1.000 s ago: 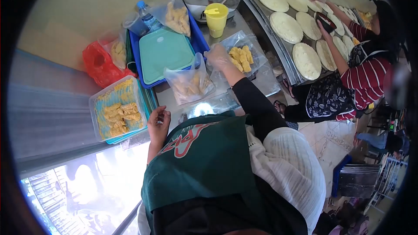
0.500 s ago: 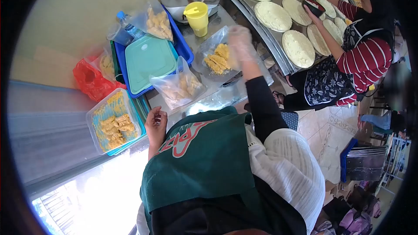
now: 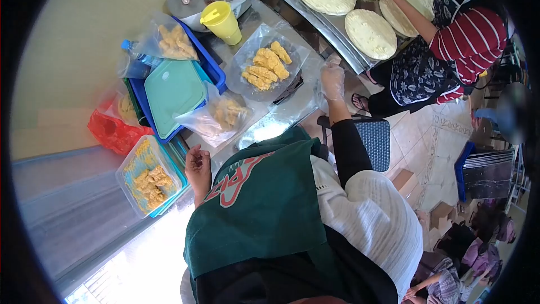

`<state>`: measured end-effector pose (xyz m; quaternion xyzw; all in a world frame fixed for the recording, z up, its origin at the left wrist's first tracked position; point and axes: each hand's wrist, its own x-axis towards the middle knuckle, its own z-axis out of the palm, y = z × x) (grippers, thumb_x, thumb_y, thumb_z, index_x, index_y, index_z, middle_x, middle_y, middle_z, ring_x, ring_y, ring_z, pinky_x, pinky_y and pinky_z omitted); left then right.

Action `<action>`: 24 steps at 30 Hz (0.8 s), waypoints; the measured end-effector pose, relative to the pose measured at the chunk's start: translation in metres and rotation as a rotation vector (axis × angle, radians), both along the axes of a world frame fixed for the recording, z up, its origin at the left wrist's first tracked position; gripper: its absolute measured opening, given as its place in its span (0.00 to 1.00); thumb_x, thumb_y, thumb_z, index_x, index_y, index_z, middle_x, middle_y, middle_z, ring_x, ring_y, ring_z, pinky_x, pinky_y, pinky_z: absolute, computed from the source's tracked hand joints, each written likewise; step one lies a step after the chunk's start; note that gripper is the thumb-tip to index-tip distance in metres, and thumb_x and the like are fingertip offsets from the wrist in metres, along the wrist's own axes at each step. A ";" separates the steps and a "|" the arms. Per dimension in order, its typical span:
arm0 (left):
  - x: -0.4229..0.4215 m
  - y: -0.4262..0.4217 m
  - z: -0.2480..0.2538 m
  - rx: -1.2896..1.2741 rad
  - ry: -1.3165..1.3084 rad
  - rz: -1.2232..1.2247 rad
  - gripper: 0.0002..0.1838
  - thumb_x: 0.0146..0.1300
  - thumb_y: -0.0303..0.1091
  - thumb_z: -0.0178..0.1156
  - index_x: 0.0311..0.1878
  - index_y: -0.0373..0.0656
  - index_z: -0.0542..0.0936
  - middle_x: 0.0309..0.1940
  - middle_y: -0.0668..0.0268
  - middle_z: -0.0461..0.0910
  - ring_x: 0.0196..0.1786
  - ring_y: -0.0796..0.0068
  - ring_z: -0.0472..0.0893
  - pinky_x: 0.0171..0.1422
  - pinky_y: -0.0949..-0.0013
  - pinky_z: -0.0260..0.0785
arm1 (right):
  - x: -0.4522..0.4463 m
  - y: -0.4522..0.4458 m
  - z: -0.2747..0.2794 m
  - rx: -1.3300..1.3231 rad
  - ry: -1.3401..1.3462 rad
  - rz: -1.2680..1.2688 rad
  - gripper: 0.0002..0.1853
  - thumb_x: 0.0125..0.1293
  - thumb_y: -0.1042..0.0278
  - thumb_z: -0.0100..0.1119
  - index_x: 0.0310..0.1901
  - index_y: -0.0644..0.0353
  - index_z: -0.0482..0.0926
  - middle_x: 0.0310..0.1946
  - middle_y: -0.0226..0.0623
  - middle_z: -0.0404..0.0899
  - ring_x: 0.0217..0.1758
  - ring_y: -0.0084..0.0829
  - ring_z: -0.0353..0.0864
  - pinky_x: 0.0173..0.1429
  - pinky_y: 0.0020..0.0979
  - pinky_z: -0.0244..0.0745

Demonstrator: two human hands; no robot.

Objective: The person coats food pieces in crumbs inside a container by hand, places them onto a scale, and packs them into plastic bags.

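- Coated pieces (image 3: 269, 67) lie in a loose cluster on a clear plastic bag (image 3: 245, 52), spread flat on the metal worktop (image 3: 308, 87).
- Right hand (image 3: 333, 77), in a clear glove, is near the worktop's edge, apart from the pieces; I cannot tell whether its fingers are spread or pressed together.
- Left hand (image 3: 198, 163), bare, has its fingers loosely curled, not pressed shut; it is near a bulging bag (image 3: 226, 114) and a clear tub (image 3: 135, 160).
- Yellow cup (image 3: 221, 23) stands just beyond the spread bag.
- Pale green lid (image 3: 174, 94) lies over the blue tray (image 3: 218, 79).
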<state>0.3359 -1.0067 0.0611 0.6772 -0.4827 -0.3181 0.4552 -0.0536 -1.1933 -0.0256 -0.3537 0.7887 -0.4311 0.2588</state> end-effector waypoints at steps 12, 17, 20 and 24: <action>-0.006 0.006 0.004 0.085 0.044 -0.028 0.13 0.63 0.28 0.60 0.49 0.37 0.75 0.31 0.72 0.76 0.31 0.87 0.71 0.35 0.82 0.63 | 0.005 -0.070 -0.043 -0.183 0.504 0.547 0.09 0.55 0.65 0.54 0.28 0.61 0.81 0.28 0.45 0.81 0.34 0.42 0.81 0.37 0.38 0.74; -0.004 0.011 0.003 0.092 0.057 -0.006 0.13 0.63 0.28 0.60 0.50 0.37 0.76 0.31 0.72 0.76 0.32 0.87 0.72 0.36 0.82 0.64 | 0.015 -0.067 -0.027 0.011 1.249 0.707 0.08 0.50 0.68 0.55 0.24 0.58 0.84 0.27 0.41 0.83 0.34 0.38 0.84 0.35 0.39 0.76; 0.000 0.014 0.003 0.094 0.047 0.008 0.13 0.62 0.28 0.60 0.49 0.37 0.76 0.31 0.72 0.76 0.32 0.87 0.72 0.37 0.81 0.65 | 0.014 -0.059 -0.030 0.072 1.293 0.685 0.08 0.49 0.68 0.55 0.24 0.55 0.85 0.28 0.40 0.83 0.33 0.37 0.84 0.34 0.38 0.77; 0.007 0.017 -0.004 0.087 0.043 0.022 0.13 0.62 0.29 0.61 0.49 0.38 0.76 0.31 0.72 0.77 0.32 0.86 0.73 0.37 0.81 0.65 | 0.013 -0.050 -0.031 0.180 1.253 0.610 0.07 0.51 0.68 0.54 0.24 0.53 0.83 0.26 0.40 0.82 0.33 0.38 0.83 0.34 0.41 0.75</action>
